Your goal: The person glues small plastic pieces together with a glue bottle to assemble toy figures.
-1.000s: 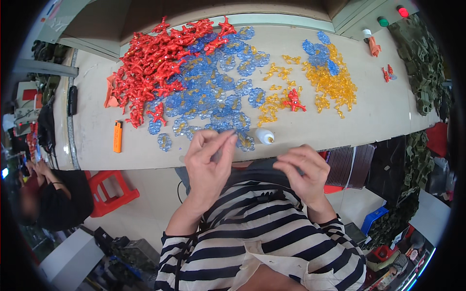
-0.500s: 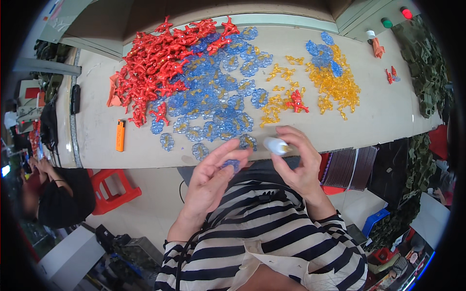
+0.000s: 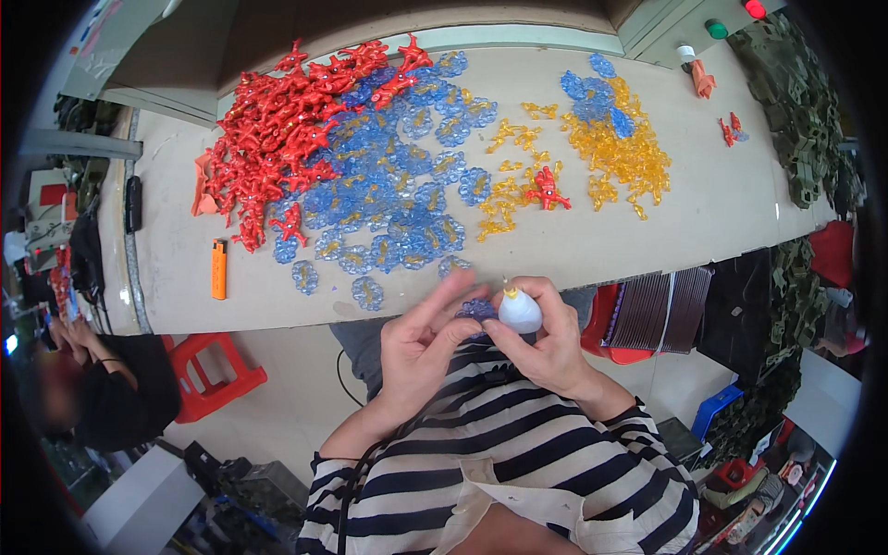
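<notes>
My left hand (image 3: pixel 414 350) is closed on a translucent blue-purple plastic piece (image 3: pixel 475 309), pinched by the thumb with its other fingers stretched out behind. In my right hand (image 3: pixel 553 351) is a small white squeeze bottle (image 3: pixel 519 314) with a yellow nozzle base and a thin tip, tilted upward. The right thumb reaches the edge of the blue-purple piece. Both hands are together just off the table's near edge. Ahead of them lies a spread of clear blue scalloped pieces (image 3: pixel 393 199), many with yellow bits in their middles.
Red plastic figures (image 3: pixel 277 125) are heaped at the left. Yellow translucent pieces (image 3: pixel 620 139) lie to the right, with a single red figure (image 3: pixel 548 189) beside them. An orange lighter (image 3: pixel 219 269) rests near the left front. A red stool (image 3: pixel 217 375) stands below the table.
My hands have come together, bringing the bottle beside the blue-purple piece. The bottle has turned so that its nozzle points up and away. The whole view has shifted slightly.
</notes>
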`<state>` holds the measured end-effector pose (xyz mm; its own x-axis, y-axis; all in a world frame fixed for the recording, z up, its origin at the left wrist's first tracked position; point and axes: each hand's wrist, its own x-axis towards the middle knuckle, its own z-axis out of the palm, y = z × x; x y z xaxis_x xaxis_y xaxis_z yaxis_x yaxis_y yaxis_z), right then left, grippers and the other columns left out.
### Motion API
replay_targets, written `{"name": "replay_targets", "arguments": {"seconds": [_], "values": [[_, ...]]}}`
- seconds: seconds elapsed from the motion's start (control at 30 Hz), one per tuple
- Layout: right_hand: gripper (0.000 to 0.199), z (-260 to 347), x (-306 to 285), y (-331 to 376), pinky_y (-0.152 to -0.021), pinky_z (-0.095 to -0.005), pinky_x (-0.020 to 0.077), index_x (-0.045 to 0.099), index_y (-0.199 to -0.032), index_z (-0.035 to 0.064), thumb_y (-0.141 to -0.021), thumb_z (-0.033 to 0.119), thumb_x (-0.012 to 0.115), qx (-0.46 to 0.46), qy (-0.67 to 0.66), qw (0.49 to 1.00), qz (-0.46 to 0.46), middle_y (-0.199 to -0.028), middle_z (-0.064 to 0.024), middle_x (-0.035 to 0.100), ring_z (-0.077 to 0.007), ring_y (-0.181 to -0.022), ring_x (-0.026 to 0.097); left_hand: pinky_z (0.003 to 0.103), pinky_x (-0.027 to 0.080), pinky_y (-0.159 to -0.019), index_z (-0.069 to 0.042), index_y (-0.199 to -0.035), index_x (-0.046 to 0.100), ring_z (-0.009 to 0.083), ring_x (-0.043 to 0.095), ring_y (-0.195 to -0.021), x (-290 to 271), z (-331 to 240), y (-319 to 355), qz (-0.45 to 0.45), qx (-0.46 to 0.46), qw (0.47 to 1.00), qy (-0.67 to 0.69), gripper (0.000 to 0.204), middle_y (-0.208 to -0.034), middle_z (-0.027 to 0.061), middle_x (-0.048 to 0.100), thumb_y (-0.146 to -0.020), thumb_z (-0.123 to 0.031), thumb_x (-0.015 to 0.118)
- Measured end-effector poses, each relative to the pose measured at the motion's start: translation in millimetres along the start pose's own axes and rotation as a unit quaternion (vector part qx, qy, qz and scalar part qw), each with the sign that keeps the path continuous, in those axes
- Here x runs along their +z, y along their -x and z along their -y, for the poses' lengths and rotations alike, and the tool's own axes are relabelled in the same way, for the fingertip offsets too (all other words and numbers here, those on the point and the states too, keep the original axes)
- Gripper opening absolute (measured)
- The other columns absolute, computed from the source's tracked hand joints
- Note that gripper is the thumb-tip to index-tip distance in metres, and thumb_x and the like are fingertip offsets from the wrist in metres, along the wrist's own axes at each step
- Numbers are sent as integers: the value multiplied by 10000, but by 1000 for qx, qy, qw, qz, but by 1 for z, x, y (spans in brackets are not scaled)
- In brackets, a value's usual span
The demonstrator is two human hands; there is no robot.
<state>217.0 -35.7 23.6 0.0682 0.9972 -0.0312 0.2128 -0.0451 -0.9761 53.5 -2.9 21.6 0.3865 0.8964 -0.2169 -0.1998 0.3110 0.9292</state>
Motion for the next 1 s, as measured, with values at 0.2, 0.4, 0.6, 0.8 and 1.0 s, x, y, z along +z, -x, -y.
{"name": "replay_targets", "arguments": {"seconds": [0.2, 0.4, 0.6, 0.8, 1.0], "values": [[346, 0, -11, -4, -666, -279, 495, 521, -1068, 10, -780, 83, 698, -7, 4, 1000, 18, -863, -110, 639, -167, -760, 638, 239, 521, -684, 36, -1139, 585, 111, 614, -822, -9, -3, -2, 6, -93, 995, -24, 301, -983, 129, 632, -843, -8, 622], [377, -1, -24, 2, -643, -282, 488, 551, -1060, -18, -730, 52, 719, -84, 36, 994, -66, -840, -140, 629, -223, -711, 623, 271, 567, -657, 32, -1105, 595, 177, 658, -745, -13, -2, -9, -35, -176, 964, 197, 250, -876, 115, 651, -859, -11, 593], [415, 8, -36, -3, -477, -254, 389, 658, -958, -18, -585, 75, 815, -205, 134, 968, -59, -620, -83, 590, -174, -508, 503, 276, 575, -693, 27, -1155, 571, 208, 666, -793, -10, -2, -8, -83, -149, 974, 151, 288, -937, 157, 655, -868, 3, 570], [414, 8, -33, -4, -469, -263, 387, 665, -954, -21, -586, 91, 818, -197, 149, 968, -37, -606, -89, 584, -173, -488, 492, 281, 576, -701, 26, -1158, 570, 209, 665, -802, -9, -3, -8, -86, -144, 978, 124, 293, -944, 158, 653, -866, 7, 571], [402, 9, -31, -4, -474, -267, 396, 665, -945, -26, -591, 90, 817, -183, 161, 969, -35, -590, -85, 575, -174, -484, 494, 279, 576, -701, 23, -1160, 569, 206, 664, -809, -7, -1, -8, -80, -139, 980, 117, 299, -952, 154, 650, -862, 10, 577]]}}
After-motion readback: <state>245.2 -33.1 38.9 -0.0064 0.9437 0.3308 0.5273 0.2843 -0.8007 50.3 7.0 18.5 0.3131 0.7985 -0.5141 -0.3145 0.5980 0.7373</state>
